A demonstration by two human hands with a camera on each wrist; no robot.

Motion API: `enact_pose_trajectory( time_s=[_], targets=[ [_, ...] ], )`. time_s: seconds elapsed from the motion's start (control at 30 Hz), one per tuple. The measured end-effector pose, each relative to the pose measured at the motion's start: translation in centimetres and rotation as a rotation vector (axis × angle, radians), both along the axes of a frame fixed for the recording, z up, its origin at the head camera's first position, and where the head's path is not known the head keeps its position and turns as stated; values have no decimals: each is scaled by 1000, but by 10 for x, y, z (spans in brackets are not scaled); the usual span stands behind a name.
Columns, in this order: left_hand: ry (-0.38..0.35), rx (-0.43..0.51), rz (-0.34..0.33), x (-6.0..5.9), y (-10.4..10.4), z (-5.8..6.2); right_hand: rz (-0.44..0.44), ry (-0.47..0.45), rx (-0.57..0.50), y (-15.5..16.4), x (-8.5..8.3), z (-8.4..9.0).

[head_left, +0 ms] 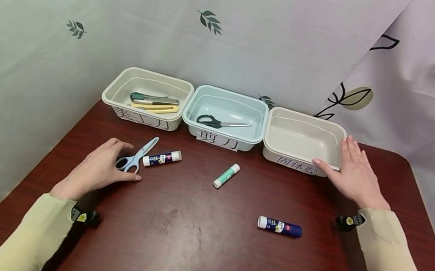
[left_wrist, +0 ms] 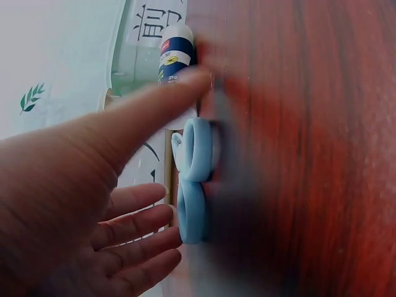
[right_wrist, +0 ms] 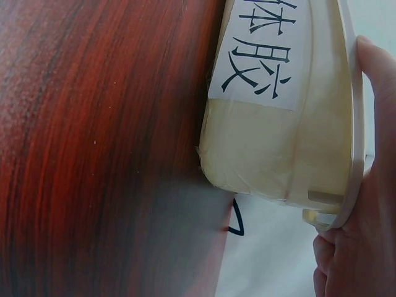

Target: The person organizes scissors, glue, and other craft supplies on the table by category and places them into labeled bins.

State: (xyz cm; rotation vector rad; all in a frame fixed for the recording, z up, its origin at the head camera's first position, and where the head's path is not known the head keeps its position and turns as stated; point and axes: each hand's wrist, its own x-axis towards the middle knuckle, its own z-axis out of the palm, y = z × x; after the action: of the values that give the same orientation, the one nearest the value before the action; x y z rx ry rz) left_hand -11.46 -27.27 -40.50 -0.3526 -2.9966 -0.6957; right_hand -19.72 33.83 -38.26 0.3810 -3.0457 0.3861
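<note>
Black scissors [head_left: 219,122] in blue bin [head_left: 262,109]

Your left hand [head_left: 101,169] covers part of the light blue scissors' [head_left: 137,155] handle loops in the head view, and in the left wrist view the blades are out of sight (only the loops show). The print on the blue glue stick [head_left: 280,226] is too small to read. Your right hand [right_wrist: 362,241] is cut off by the right wrist picture's edge, and the cream bin [right_wrist: 284,124] runs off the top.
</note>
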Motion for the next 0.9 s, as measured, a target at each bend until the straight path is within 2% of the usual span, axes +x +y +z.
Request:
enact_pose_trajectory(
  time_s=[0.57,0.9],
  targets=[
    [-70,-50,17,-9,2,2,1,0,0,1,0,0],
    [-73,-65,-17,-14,0,6,2,4,-6,1,0,-1]
  ],
)
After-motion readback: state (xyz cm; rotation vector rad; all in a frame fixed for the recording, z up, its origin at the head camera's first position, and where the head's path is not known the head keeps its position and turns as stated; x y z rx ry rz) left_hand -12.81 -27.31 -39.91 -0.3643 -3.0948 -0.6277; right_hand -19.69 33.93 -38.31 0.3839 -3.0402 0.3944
